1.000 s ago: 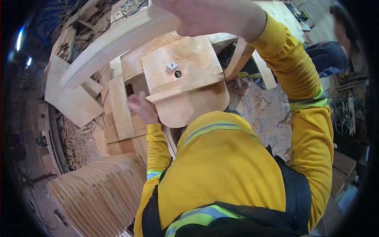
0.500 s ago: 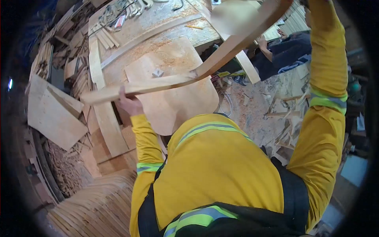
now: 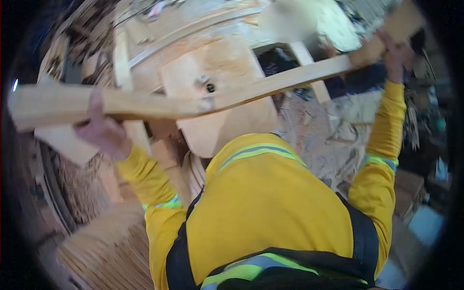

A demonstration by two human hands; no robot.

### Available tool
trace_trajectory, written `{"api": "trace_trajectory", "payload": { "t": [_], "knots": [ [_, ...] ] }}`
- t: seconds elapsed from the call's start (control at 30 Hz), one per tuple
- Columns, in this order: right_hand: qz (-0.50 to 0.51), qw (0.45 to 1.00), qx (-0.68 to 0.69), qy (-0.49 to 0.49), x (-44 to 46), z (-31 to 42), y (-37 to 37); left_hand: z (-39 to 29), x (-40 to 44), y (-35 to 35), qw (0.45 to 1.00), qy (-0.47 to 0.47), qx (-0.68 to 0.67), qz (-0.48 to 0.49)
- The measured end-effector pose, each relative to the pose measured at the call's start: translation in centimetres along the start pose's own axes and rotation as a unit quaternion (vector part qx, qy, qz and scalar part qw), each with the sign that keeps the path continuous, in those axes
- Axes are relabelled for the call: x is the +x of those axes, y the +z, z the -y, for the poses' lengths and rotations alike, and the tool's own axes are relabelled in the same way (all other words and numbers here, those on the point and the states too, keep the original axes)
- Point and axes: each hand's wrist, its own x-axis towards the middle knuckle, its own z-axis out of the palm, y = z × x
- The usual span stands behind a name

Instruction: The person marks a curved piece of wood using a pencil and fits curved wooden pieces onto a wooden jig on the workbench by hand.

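A long, bent wooden piece [image 3: 232, 95] spans the view in front of my chest, above the workbench. My left hand [image 3: 104, 128] grips its broad left end, with a finger or thumb lying across the near face. Near the other end, my right hand [image 3: 398, 58] is wrapped round the wood, slightly blurred. Under the piece lies a light wooden panel [image 3: 217, 55] with rounded corners, dusted with sawdust. A small fitting with a dark round centre [image 3: 210, 88] sits on that panel, just behind the bent piece.
Many curved wooden slats [image 3: 108, 241] are stacked at lower left. Another person's dark clothing [image 3: 355, 79] shows beyond the wood at upper right. A narrow board [image 3: 309, 72] juts past the bench edge. Sawdust and scraps cover the floor [image 3: 309, 130].
The bent piece has swung from steeply raised on the right to nearly level, and shifted nearer. My right hand has come down into view; my left hand has moved left with its end.
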Motion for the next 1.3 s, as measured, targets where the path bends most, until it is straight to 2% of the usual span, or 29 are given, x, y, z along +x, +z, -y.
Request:
{"api": "trace_trajectory", "payload": {
  "t": [0.03,0.1,0.17,0.23,0.3,0.37,0.47,0.57,0.67,0.77,0.87,0.93,0.97,1.03,1.07,1.2,1.3],
  "knots": [
    [-0.012,1.000,-0.001,0.009,-0.8,0.7,0.7,0.6,0.2,-0.8,0.999,-0.025,0.036,0.014],
    [-0.060,0.987,0.100,0.112,-1.6,3.2,0.7,-0.9,-0.7,0.7,0.998,-0.043,-0.039,0.012],
    [-0.065,0.954,0.239,0.166,-2.4,2.0,0.8,-1.4,-0.5,0.6,0.999,-0.043,-0.008,-0.004],
    [-0.120,0.932,0.263,0.218,-0.3,8.0,0.4,-0.8,0.1,-1.0,0.986,0.093,0.122,0.059],
    [-0.136,0.910,0.299,0.252,0.5,10.9,0.5,-1.7,0.1,-0.9,0.982,0.108,0.146,0.054],
    [-0.114,0.895,0.335,0.272,0.6,11.0,1.1,-4.1,-0.4,1.3,0.998,-0.006,0.055,-0.013],
    [-0.124,0.893,0.317,0.296,-0.1,10.6,2.4,-4.2,0.3,0.2,0.998,-0.023,0.059,0.012],
    [-0.133,0.843,0.416,0.313,-0.8,10.0,4.0,-5.3,0.0,0.6,0.998,-0.014,0.056,0.032],
    [-0.062,0.878,0.385,0.278,-1.6,8.8,4.7,-6.0,-0.4,0.8,0.998,-0.022,0.054,0.038],
    [-0.060,0.839,0.442,0.312,-1.6,10.8,5.6,-5.3,0.0,0.3,0.995,-0.045,0.089,0.030],
    [-0.018,0.842,0.421,0.336,-4.2,11.3,8.0,-1.8,-0.6,-0.7,0.995,-0.031,0.091,0.015],
    [-0.021,0.823,0.419,0.383,-7.2,11.9,11.0,-0.1,-1.3,-0.9,0.990,0.002,0.132,0.050],
    [-0.030,0.874,0.350,0.334,-7.1,13.2,11.0,0.9,-1.7,-1.1,0.986,0.018,0.154,0.067],
    [-0.006,0.878,0.338,0.340,-8.7,15.0,11.7,3.2,-2.2,-1.8,0.988,-0.014,0.125,0.092],
    [0.029,0.830,0.397,0.392,-10.6,15.3,13.2,4.6,-2.5,-2.4,0.988,-0.032,0.111,0.104],
    [-0.017,0.816,0.433,0.382,-12.9,18.4,15.7,10.3,-2.3,-6.4,0.976,-0.033,0.167,0.138],
    [-0.002,0.824,0.416,0.384,-14.2,19.0,16.9,10.1,-3.7,-6.1,0.981,-0.036,0.149,0.115]
  ]
}}
